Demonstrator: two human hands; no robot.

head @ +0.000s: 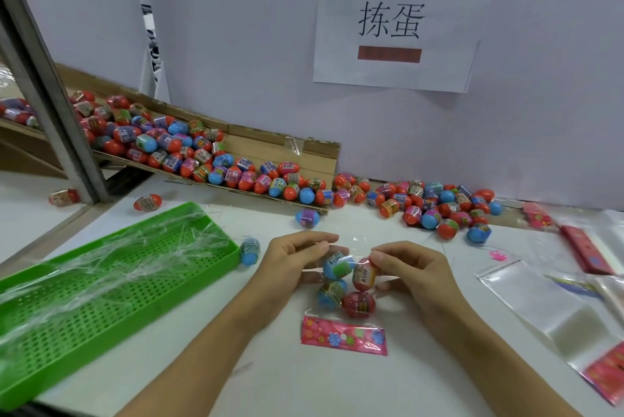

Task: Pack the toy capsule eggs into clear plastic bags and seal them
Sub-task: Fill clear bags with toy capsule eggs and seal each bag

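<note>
A clear plastic bag (351,244) with a pink flowered header (343,335) lies on the white table in front of me. Inside it are several capsule eggs (347,285), blue and red ones with printed wrappers. My left hand (297,258) pinches the bag's open top edge on the left. My right hand (405,264) pinches the same edge on the right, fingertips against a red egg. Both hands hold the bag's mouth between them.
A green perforated tray (111,285) strewn with clear plastic strips sits at left. A flattened cardboard box (263,146) and the table behind hold many loose eggs (439,207). One blue egg (250,249) lies by the tray. Empty clear bags (547,301) with pink headers lie at right.
</note>
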